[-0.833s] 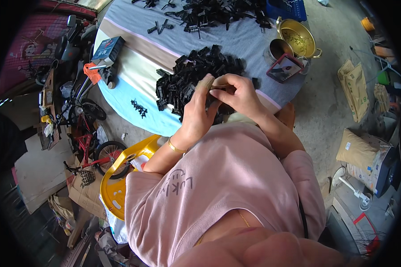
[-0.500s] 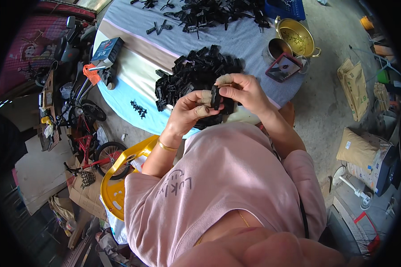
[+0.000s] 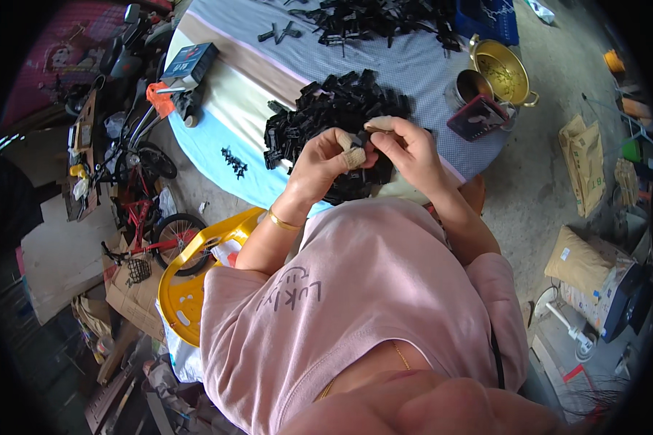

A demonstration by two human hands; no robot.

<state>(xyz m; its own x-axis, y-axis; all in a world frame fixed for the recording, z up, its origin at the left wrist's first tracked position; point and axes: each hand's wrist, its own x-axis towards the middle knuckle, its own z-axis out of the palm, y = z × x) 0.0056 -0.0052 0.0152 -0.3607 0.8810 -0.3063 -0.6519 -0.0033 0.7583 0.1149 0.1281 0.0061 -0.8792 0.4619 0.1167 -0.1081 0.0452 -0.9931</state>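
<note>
My left hand (image 3: pixel 325 161) has its taped fingers closed round a small black plastic part (image 3: pixel 361 138), which they partly cover. Close by on the right, my right hand (image 3: pixel 408 151) pinches at the same part's far end with thumb and a taped forefinger. Whatever else may lie between those right fingertips is too small to make out. Just beyond and under both hands spreads a big heap of similar black plastic parts (image 3: pixel 305 123) on the cloth-covered table (image 3: pixel 225 138).
A second black pile (image 3: pixel 384 18) lies farther back, beside a blue basket (image 3: pixel 490 32). At right stand a golden pot (image 3: pixel 514 85), a metal cup (image 3: pixel 466 85) and a phone (image 3: pixel 477 119). Left are a blue box (image 3: pixel 189 64), small black pieces (image 3: pixel 233 162) and a yellow chair (image 3: pixel 185 290).
The black part, held upright between both hands before, is now tilted and more covered by my left fingers. My right fingertips have shifted on it. The whole view has turned slightly.
</note>
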